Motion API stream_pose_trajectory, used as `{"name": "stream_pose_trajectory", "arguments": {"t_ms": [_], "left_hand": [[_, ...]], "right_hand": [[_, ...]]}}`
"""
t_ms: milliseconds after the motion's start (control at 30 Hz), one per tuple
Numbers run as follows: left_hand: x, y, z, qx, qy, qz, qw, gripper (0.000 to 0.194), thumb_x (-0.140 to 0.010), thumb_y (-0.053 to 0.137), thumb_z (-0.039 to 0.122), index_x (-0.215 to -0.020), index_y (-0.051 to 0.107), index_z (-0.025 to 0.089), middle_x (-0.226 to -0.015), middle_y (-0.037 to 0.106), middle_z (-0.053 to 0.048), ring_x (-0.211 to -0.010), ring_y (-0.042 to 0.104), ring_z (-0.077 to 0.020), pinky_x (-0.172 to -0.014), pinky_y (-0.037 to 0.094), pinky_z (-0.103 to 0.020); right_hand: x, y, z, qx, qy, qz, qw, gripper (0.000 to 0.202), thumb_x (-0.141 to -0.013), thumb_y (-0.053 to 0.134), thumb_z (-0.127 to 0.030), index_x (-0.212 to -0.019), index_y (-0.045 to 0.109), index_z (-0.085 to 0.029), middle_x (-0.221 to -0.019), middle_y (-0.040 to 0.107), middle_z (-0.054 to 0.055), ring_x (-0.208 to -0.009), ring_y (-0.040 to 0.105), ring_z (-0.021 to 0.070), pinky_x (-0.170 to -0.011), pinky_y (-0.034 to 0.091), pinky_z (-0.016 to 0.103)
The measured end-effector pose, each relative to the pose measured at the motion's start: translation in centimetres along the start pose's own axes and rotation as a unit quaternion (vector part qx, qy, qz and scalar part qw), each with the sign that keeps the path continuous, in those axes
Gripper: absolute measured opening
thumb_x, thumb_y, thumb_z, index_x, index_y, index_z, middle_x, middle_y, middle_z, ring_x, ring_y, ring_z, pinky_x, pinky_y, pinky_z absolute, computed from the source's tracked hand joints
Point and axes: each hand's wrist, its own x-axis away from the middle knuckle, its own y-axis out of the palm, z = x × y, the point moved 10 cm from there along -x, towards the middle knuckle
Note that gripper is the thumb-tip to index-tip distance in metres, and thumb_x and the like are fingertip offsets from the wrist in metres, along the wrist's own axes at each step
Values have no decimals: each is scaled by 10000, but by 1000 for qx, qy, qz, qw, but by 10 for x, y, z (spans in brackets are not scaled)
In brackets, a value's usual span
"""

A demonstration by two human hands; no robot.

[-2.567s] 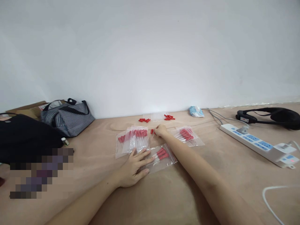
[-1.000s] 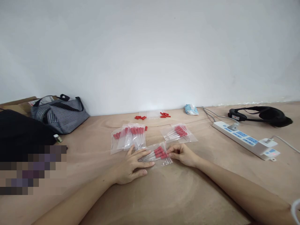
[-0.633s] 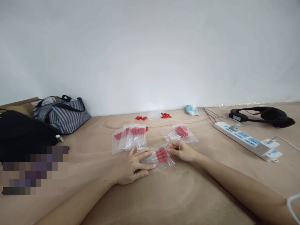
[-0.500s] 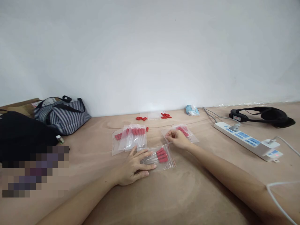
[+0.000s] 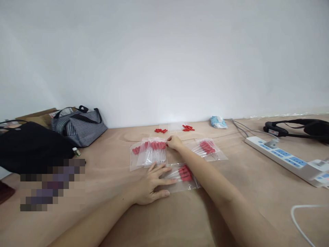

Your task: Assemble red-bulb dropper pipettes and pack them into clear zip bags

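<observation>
My left hand (image 5: pixel 154 183) lies flat with fingers spread on a clear zip bag (image 5: pixel 177 188) of droppers with thin clear shafts and red bulbs. My right hand (image 5: pixel 174 142) reaches across to the right edge of the overlapping clear bags (image 5: pixel 150 157), which hold more droppers. Its thumb and forefinger pinch the red end of a loose dropper (image 5: pixel 167 144); the rest of that piece is mostly hidden. To the right of my right forearm lies another bag of red-ended droppers (image 5: pixel 207 147).
Near the wall are loose red-ended pieces in a left pile (image 5: pixel 160 130) and a right pile (image 5: pixel 188 128). A blue tissue pack (image 5: pixel 218 122), white power strip (image 5: pixel 280 156) and black headset (image 5: pixel 295 128) are at right. A striped bag (image 5: pixel 81 127) and black bag (image 5: pixel 36 147) stand left.
My right hand has moved left from the right-hand bag to the loose dropper beside the overlapping bags and pinches it. My left hand stays on its bag. The view has shifted slightly.
</observation>
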Motion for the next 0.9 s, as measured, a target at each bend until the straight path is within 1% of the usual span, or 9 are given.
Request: {"name": "stream_pose_trajectory", "arguments": {"t_ms": [67, 133, 300, 367, 433, 500, 633, 800, 900], "left_hand": [[0, 0, -2, 5, -6, -5, 1000, 383, -841, 413, 467, -1218, 409, 400, -1377, 297, -7, -1275, 188, -296, -998, 100, -569], [-1, 0, -4, 6, -11, -12, 1000, 386, -841, 411, 467, -1221, 409, 393, -1381, 290, -11, -1278, 185, -288, -1000, 95, -566], [-5, -1, -12, 4, -24, -22, 999, 385, -842, 419, 455, -1221, 407, 392, -1385, 282, -7, -1281, 175, -283, -1003, 77, -562], [-9, -3, -15, 3, -21, -19, 1000, 378, -844, 419, 450, -1217, 412, 392, -1383, 287, -8, -1279, 187, -281, -1001, 75, -561], [-14, -4, -20, 0, -20, -19, 1000, 372, -847, 416, 444, -1215, 416, 388, -1379, 297, -19, -1271, 213, -280, -996, 74, -568], [-18, -5, -24, -4, -20, -19, 1000, 369, -850, 414, 440, -1215, 420, 381, -1375, 303, -29, -1266, 224, -284, -990, 72, -575], [-22, -6, -27, -11, -16, -8, 1000, 357, -865, 392, 426, -1219, 415, 385, -1383, 288, -17, -1275, 192, -290, -994, 72, -569], [-20, -4, -23, -25, -12, -7, 1000, 353, -879, 370, 397, -1232, 394, 389, -1376, 301, -8, -1276, 195, -284, -997, 94, -558], [-20, -4, -22, -31, -13, -3, 999, 377, -863, 399, 413, -1239, 389, 379, -1376, 302, -23, -1271, 206, -290, -992, 99, -564]], "right_hand": [[1, -6, 4, -37, 13, 12, 999, 61, -651, 550, -155, -632, 604, -132, -602, 623, 54, -561, 579, 158, -528, 419, 233], [4, -23, 7, -82, 21, 41, 996, 110, -702, 499, -187, -708, 588, -123, -602, 609, 43, -500, 549, 125, -484, 413, 217], [31, -104, 26, -189, 7, 168, 968, 287, -805, 354, -261, -1073, 399, -167, -836, 587, 35, -564, 540, 70, -515, 442, 184], [52, -132, 41, -222, -5, 201, 954, 296, -807, 349, -301, -1083, 366, -196, -796, 560, 3, -559, 529, 64, -521, 448, 184], [75, -152, 56, -319, -37, 213, 923, 295, -757, 441, -357, -1010, 408, -209, -723, 534, -25, -517, 513, 69, -477, 437, 190], [96, -160, 73, -364, -44, 205, 908, 339, -698, 520, -419, -954, 424, -219, -676, 523, -44, -471, 493, 76, -427, 415, 199], [126, -164, 90, -396, -56, 199, 895, 391, -632, 598, -481, -879, 454, -214, -645, 523, -51, -488, 491, 77, -449, 424, 208], [135, -150, 83, -414, -51, 164, 894, 404, -617, 622, -496, -858, 464, -214, -600, 505, -62, -490, 489, 78, -474, 441, 224], [138, -139, 77, -432, -49, 138, 890, 381, -620, 634, -475, -845, 461, -220, -652, 521, -57, -504, 500, 75, -478, 444, 226]]}}
